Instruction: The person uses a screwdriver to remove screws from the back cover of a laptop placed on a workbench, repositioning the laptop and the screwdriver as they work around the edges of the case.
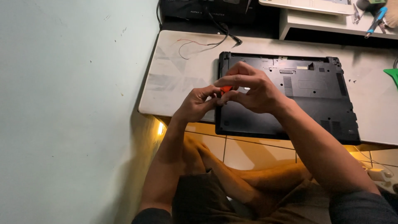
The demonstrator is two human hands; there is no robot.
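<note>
While one black laptop (pixel 290 97) is lying bottom-up on the low white table (pixel 174 79), a small orange pick (pixel 226 88) is being pinched between left hand (pixel 198 103) and right hand (pixel 253 89) above its left edge. One red wire (pixel 190 42), one black cable (pixel 222 29) and one blue-handled screwdriver (pixel 376 20) are being left behind it.

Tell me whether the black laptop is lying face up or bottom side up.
Bottom side up. The laptop lies flat on the low table with its vented underside panel showing; no keyboard or screen is visible.
</note>
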